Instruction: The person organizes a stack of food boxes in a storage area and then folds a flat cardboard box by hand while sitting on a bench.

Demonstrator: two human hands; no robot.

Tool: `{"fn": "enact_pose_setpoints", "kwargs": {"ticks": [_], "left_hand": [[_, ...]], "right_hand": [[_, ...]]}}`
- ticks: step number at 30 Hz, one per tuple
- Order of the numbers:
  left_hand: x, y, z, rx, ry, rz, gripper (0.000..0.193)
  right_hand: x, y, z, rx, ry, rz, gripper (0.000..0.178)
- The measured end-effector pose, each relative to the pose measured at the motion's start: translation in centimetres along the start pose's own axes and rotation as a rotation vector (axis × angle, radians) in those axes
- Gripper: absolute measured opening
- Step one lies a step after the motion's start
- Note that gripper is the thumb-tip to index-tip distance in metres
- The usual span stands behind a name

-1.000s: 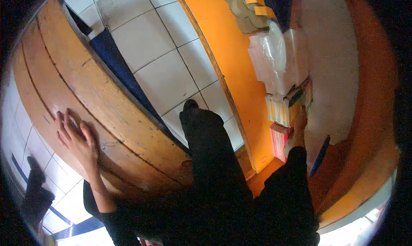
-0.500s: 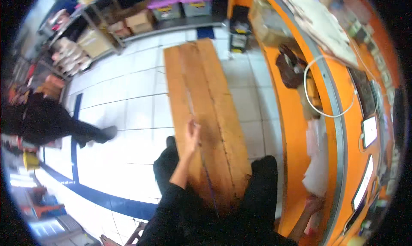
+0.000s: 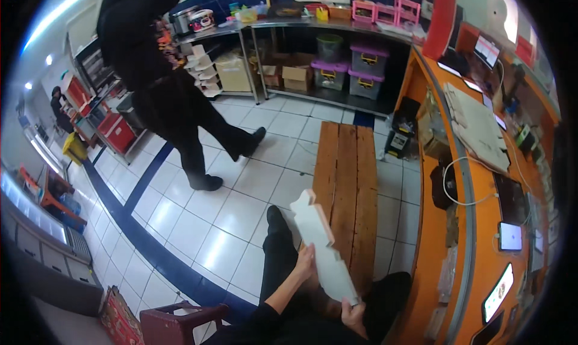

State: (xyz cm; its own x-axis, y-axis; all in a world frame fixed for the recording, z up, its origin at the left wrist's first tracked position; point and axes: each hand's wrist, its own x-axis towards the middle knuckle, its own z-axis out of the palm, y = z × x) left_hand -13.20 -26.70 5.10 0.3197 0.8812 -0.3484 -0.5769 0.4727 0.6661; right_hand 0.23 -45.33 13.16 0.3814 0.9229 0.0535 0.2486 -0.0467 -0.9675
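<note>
White card stack (image 3: 326, 248) (looks like many flats, can't confirm if loose) is held at a slant, overlapping the left edge of the wooden bench (image 3: 363, 188) in view. Left hand (image 3: 305, 262) pinches its left side, right hand (image 3: 354, 316) pinches the near end; grip underneath hidden. Risk: if either pinch slackens, flats could fan out onto the tiled floor (image 3: 236, 236); oversqueezing might crease the notched edges
</note>
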Motion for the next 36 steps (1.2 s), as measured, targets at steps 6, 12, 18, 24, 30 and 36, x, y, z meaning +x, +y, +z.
{"fn": "enact_pose_setpoints", "kwargs": {"ticks": [6,12,18,24,30,36], "left_hand": [[-2.3,2.7,1.6,0.326,0.173,0.46,0.036],[-4.4,5.0,6.9,0.75,-0.127,0.864,0.025],[-3.4,1.1,5.0,0.912,-0.26,1.137,0.037],[-4.1,0.4,2.9,1.001,-0.075,0.727,0.064],[-3.4,0.5,0.3,0.988,-0.307,0.555,0.04],[-3.8,-1.0,0.0,0.972,-0.221,0.598,0.016]], "right_hand": [[2.4,-2.1,-2.3,-0.091,-0.153,-0.01,0.03],[6.6,1.2,-2.7,0.26,-0.021,0.033,0.036],[8.1,9.0,-2.8,0.125,-0.039,-0.058,0.016],[7.6,16.0,-2.0,0.092,0.088,-0.027,0.027],[8.2,16.7,-2.3,0.074,0.127,-0.032,0.033],[7.5,12.6,-1.9,0.227,0.086,0.074,0.038]]}}
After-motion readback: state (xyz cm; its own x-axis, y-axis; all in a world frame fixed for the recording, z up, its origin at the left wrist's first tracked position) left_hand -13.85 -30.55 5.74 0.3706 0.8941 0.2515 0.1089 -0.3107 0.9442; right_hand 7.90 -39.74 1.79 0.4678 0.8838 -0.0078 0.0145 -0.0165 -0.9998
